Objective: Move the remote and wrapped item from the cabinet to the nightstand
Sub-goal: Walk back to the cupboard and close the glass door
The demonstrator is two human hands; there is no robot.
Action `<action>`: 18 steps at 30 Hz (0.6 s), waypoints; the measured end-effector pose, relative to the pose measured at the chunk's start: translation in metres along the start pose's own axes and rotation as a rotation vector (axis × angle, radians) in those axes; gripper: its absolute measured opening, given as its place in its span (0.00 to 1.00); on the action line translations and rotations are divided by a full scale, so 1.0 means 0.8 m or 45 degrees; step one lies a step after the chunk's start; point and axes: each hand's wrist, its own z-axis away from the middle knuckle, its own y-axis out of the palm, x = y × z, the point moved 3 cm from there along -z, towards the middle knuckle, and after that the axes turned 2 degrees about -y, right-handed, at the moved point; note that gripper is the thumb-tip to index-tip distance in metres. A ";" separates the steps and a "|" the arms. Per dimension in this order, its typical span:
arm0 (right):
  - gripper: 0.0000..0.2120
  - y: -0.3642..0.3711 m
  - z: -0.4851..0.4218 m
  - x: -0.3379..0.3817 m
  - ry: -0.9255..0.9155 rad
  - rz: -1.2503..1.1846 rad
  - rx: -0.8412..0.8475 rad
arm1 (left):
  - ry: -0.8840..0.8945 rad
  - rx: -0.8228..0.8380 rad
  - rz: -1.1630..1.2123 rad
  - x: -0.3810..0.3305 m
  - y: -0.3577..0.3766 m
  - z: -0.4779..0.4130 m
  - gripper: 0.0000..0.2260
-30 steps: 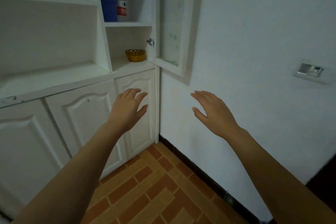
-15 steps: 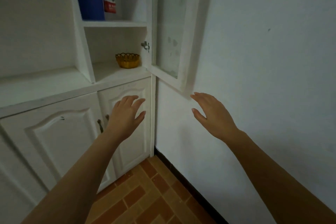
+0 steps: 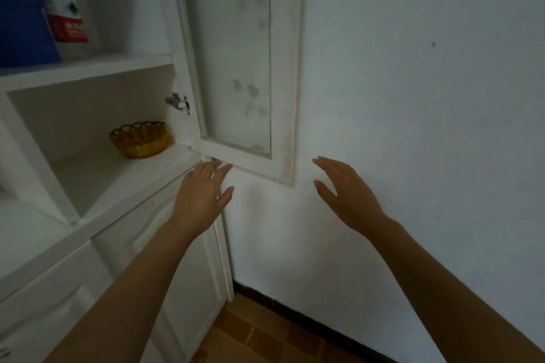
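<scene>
White cabinet (image 3: 97,174) stands open; left hand (image 3: 200,197) and right hand (image 3: 348,194), both spread empty, should reach in, searching shelves beyond the basket (image 3: 138,138).

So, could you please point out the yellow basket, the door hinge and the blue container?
yellow basket (image 3: 138,140), head view, on its woven front wall.
door hinge (image 3: 177,102), head view, on the metal arm.
blue container (image 3: 20,26), head view, on its front side.

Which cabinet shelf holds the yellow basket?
The lower open shelf, level with the left hand. The yellow basket sits there; the shelf above holds a blue container.
</scene>
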 end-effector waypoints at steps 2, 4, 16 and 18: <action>0.21 0.007 -0.008 -0.001 0.064 -0.011 -0.026 | 0.040 0.035 0.041 0.014 0.017 -0.018 0.20; 0.21 0.013 -0.015 -0.005 0.111 0.006 -0.031 | 0.067 0.056 0.072 0.021 0.033 -0.033 0.22; 0.26 0.029 -0.123 -0.037 0.185 -0.083 -0.071 | 0.100 0.117 0.168 0.056 0.107 -0.116 0.34; 0.27 0.026 -0.150 -0.037 0.166 -0.146 -0.094 | 0.085 0.114 0.185 0.057 0.112 -0.130 0.35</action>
